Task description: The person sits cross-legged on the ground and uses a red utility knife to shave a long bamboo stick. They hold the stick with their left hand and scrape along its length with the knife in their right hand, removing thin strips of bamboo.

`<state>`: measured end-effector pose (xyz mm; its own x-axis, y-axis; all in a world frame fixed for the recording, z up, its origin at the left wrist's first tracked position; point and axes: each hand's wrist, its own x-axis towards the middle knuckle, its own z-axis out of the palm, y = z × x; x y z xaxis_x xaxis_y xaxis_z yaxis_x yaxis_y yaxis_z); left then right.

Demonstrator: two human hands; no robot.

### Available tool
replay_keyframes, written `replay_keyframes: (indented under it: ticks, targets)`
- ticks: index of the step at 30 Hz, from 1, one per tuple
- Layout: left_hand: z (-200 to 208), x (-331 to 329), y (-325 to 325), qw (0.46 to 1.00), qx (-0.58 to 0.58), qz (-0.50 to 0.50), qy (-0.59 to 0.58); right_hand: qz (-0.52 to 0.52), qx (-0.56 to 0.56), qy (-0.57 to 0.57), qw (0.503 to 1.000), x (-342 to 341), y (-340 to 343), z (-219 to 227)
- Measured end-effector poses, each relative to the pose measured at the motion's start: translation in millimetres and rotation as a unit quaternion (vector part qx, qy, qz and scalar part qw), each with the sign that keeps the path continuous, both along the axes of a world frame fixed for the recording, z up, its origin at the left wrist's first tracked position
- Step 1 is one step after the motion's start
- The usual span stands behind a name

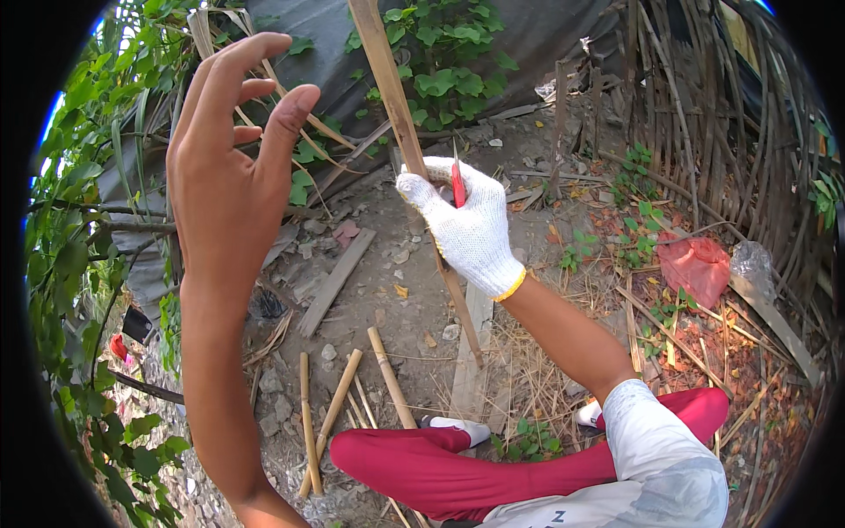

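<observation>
My left hand (224, 150) is bare and raised at the left. Its fingers curve into a loose C shape, thumb apart from them, with nothing inside. My right hand (475, 224) wears a white knitted glove with a yellow hem and is closed around a long brown strip of split bamboo or wood (387, 70). The strip slants from the top edge of the view down past the glove toward the ground. A red-handled knife (458, 185) with a narrow pointed blade also sticks up from the gloved grip; how its handle is held is partly hidden.
Several cut bamboo pieces (334, 418) lie before my red-trousered legs (475, 471). Flat boards (337, 282) rest on the stony ground. A stick fence (748, 132) and a red plastic bag (694, 268) are at right, leafy plants (79, 264) at left, a dark sheet (308, 66) behind.
</observation>
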<state>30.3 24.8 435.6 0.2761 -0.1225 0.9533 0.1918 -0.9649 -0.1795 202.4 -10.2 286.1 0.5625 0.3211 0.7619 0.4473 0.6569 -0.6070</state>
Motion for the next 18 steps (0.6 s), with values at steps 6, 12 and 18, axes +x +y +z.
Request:
replay_keyframes:
  ticks: [6, 12, 18]
  targets:
    - [45, 12, -3, 0.995, -0.089, 0.038, 0.027, 0.024, -0.067, -0.008, 0.997, -13, -2, 10]
    - [60, 17, -54, 0.958, 0.110, 0.212, 0.158, 0.027, -0.055, -0.026, 0.998, -6, -3, 10]
    - [121, 21, -39, 0.861, 0.274, 0.314, 0.293, 0.006, -0.044, -0.037, 0.998, -13, 6, 8]
